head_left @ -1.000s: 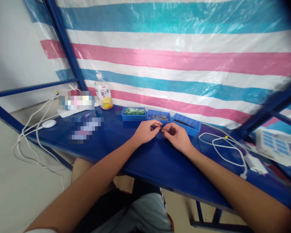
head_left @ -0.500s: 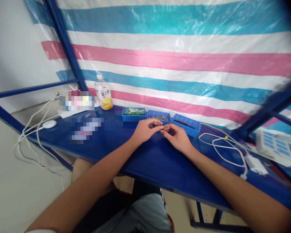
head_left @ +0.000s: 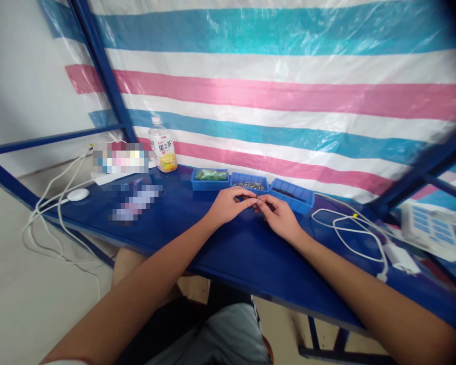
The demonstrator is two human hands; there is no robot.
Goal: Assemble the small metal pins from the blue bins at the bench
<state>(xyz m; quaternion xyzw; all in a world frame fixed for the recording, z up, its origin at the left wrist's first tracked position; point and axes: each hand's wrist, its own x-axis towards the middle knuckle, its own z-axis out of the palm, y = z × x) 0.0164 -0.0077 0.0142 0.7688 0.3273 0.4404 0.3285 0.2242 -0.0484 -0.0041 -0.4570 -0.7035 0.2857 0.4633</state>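
Observation:
Over the blue desk, my left hand and my right hand meet fingertip to fingertip. Both are pinched closed around something too small to make out. Just behind them stands a blue bin of small metal pieces, its front partly hidden by my fingers. To its right a second blue bin holds small dark pieces. On the left, a third blue bin contains green plastic packets.
A drink bottle stands at the back left, near a white round device and loose white cables. Another white cable with a power adapter lies on the right. Blue metal posts and a striped plastic sheet bound the desk.
My right fingertips have shifted slightly and now press closer against the left ones. My arms and the bins stay where they were.

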